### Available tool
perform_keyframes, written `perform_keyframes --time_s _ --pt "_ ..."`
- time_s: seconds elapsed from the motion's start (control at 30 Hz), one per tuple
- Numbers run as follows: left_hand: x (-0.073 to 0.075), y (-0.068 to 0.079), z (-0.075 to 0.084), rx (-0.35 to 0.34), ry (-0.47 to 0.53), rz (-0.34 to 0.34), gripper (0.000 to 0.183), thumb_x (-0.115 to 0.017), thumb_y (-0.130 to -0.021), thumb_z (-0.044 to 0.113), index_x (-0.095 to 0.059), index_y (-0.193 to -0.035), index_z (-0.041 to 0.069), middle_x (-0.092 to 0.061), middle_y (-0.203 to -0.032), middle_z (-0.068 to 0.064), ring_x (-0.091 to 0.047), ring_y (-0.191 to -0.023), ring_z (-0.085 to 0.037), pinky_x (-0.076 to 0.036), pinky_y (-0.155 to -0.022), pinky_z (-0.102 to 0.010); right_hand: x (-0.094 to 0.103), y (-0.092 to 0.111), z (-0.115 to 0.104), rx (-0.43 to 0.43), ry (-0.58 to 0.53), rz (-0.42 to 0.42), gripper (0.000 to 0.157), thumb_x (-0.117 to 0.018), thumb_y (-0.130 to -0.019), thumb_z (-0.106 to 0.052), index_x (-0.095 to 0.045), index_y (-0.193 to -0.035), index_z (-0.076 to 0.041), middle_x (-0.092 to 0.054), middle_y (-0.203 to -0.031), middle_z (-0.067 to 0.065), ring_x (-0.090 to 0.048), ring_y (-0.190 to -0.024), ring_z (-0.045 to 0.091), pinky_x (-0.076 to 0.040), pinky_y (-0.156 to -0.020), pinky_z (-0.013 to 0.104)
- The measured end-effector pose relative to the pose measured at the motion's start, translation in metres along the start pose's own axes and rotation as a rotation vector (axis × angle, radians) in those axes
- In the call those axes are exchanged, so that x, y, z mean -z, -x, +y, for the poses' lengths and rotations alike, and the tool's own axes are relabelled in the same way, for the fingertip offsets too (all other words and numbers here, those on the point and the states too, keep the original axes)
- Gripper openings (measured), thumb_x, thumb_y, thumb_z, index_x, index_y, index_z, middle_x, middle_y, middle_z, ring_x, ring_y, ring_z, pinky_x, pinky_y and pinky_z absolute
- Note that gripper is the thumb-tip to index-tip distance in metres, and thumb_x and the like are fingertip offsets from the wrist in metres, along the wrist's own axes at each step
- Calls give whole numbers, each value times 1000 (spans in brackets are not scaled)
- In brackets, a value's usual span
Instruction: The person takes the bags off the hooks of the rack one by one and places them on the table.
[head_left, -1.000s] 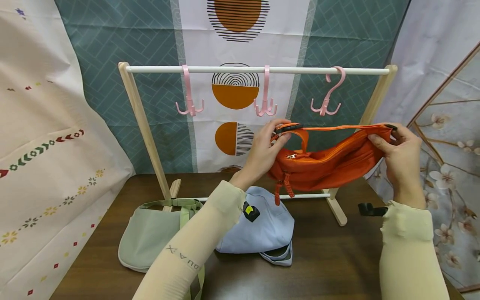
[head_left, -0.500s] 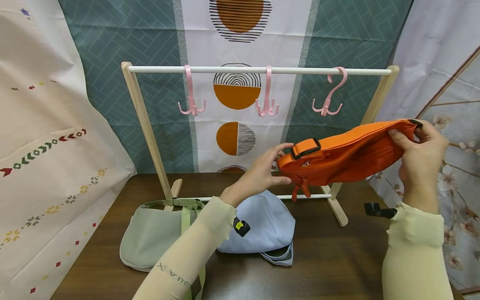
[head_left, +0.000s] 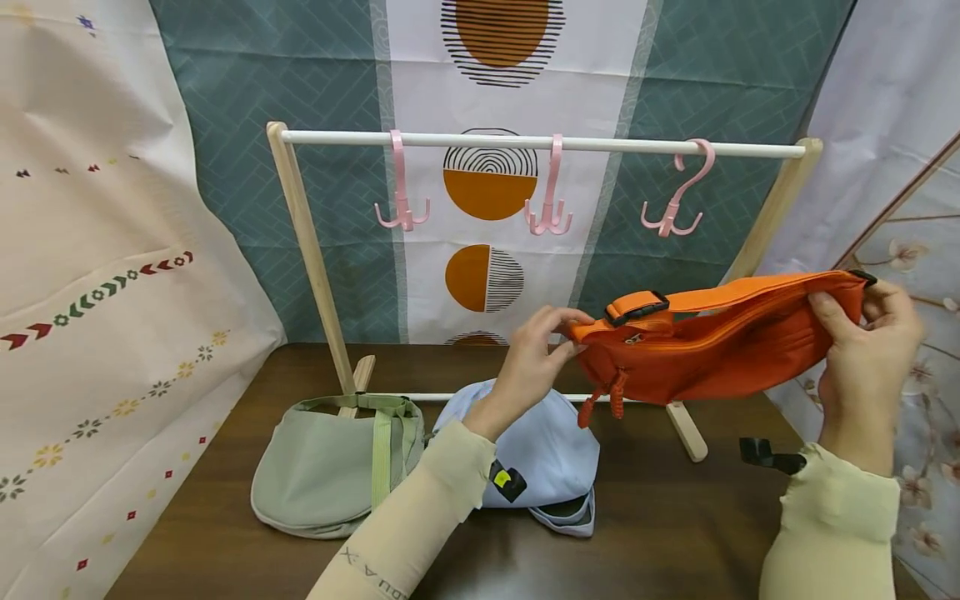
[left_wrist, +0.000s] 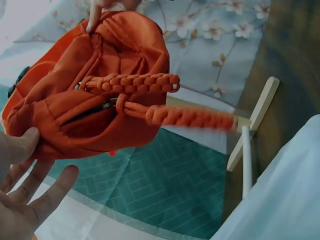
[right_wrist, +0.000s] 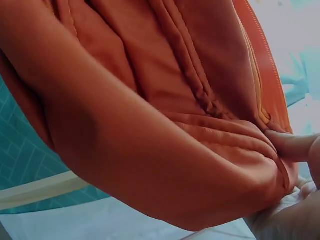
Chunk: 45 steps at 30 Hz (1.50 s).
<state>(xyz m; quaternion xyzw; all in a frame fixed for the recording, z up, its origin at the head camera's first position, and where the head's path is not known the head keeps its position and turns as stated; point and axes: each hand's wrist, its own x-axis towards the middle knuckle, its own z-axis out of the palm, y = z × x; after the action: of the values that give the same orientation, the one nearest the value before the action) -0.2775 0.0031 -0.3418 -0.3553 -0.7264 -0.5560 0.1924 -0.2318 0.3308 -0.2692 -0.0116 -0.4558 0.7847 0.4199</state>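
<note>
An orange waist bag [head_left: 712, 354] hangs level in the air between both hands, its strap with a black buckle [head_left: 637, 309] along the top. My left hand [head_left: 534, 358] pinches the bag's left end between thumb and fingers; in the left wrist view the other fingers of this left hand [left_wrist: 30, 195] spread below it. At the opposite end my right hand [head_left: 866, 358] grips the corner, thumb in front. Two braided zipper pulls [left_wrist: 135, 82] dangle from the bag. In the right wrist view the bag's fabric [right_wrist: 150, 145] fills most of the frame.
A rack with a white rail [head_left: 480, 142] stands behind the bag, with pink hooks at left [head_left: 402, 192], middle [head_left: 551, 192] and right [head_left: 678, 196]. On the brown table [head_left: 660, 517] lie a sage green bag [head_left: 322, 471] and a light blue bag [head_left: 558, 454], partly behind my left forearm.
The left hand has let go near the strap's buckle and taken the bag's left end. The bag and right hand have moved right, and the strap now lies flatter.
</note>
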Motion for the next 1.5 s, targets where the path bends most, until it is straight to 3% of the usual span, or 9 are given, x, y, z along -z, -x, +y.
perform_keyframes --time_s 0.13,0.27,0.6,0.9,1.17,1.4,1.5 --pt "-6 10 -2 25 -36 75 23 -73 -95 2 -73 -117 10 -66 -111 -5 -65 -103 -17 -56 -85 -24 4 6 4 -48 -18 19 48 -77 -80 20 -56 -117 -3 -69 -110 13 -69 -89 20 -58 -66 20" --pt "-15 17 -3 77 20 116 21 -73 -95 5 -73 -116 9 -66 -109 -6 -66 -101 -19 -59 -81 -28 12 10 6 -67 7 73 50 -77 -80 21 -55 -116 -5 -69 -105 11 -68 -84 17 -57 -63 19" --pt "-45 28 -1 208 128 77 21 -72 -96 6 -73 -117 10 -62 -107 -4 -65 -95 -10 -59 -74 -21 48 14 7 -85 154 165 47 -74 -87 15 -57 -123 -12 -69 -98 3 -68 -73 8 -54 -59 14" --pt "-59 39 -4 315 278 64 24 -72 -98 5 -74 -120 11 -63 -109 -3 -66 -95 -9 -62 -71 -27 62 13 1 -176 327 114 46 -65 -97 7 -50 -129 -21 -63 -104 -5 -63 -77 3 -50 -60 10" --pt "-82 54 -14 370 370 82 26 -71 -98 4 -71 -123 12 -65 -112 -3 -66 -96 -7 -61 -70 -25 73 14 -5 -214 595 82 43 -66 -99 -1 -50 -123 -32 -56 -106 -15 -55 -81 -3 -45 -60 6" --pt "-97 63 -21 436 352 95 26 -70 -99 5 -62 -123 10 -64 -114 0 -64 -94 -7 -59 -68 -23 99 2 4 -219 1122 -74 35 -63 -103 -26 -48 -133 -37 -41 -108 -21 -37 -88 -6 -38 -63 6" --pt "-103 65 -24 442 290 91 26 -70 -98 7 -62 -122 14 -64 -111 2 -62 -92 -5 -57 -74 -24 109 -5 8 -221 1171 -136 34 -63 -103 -30 -51 -135 -30 -45 -108 -11 -39 -83 -5 -40 -61 9"
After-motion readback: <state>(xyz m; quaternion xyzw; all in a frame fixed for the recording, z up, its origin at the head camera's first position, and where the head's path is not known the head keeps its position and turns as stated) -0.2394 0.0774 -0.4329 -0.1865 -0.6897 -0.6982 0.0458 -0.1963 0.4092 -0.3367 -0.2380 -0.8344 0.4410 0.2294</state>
